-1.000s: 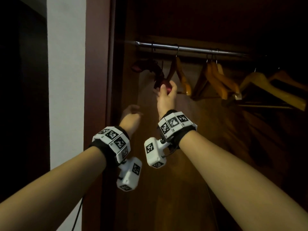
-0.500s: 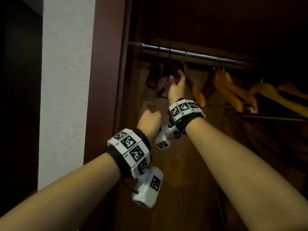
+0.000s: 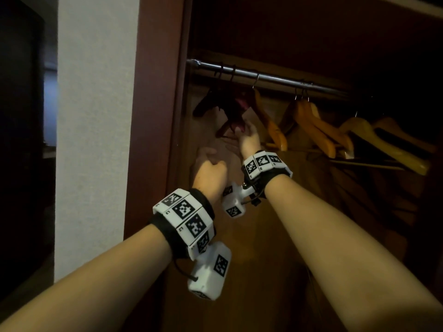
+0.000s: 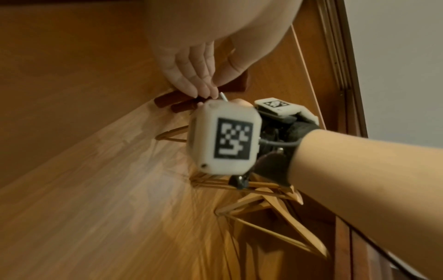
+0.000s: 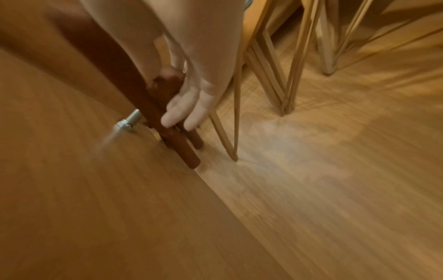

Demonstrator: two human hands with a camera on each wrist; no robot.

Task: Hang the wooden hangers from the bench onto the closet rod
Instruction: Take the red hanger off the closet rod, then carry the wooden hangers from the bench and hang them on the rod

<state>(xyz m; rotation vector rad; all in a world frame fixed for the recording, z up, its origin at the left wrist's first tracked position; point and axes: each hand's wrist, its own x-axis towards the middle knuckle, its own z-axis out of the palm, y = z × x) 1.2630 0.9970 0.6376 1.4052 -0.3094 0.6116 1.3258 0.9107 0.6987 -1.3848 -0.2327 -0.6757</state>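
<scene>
Two dark reddish-brown wooden hangers point(image 3: 223, 109), smooth with rounded arm ends, hang by metal hooks at the left end of the closet rod point(image 3: 263, 76), a shiny round metal bar. Right hand point(image 3: 248, 137) is raised to the nearer dark hanger; in the right wrist view its fingers point(image 5: 184, 111) lie nearly straight, flat along the hanger's arm, thumb on the other side, a loose hold. Left hand point(image 3: 211, 173) hangs lower with loosely curled fingers, holding nothing. Pale, light wooden hangers point(image 3: 318, 125) with thin crossbars hang further right on the rod. Closet interior point(image 3: 263, 259) is orange-brown wood-grain panel. White textured wall point(image 3: 96, 140) stands left of the dark red door frame point(image 3: 158, 116).
</scene>
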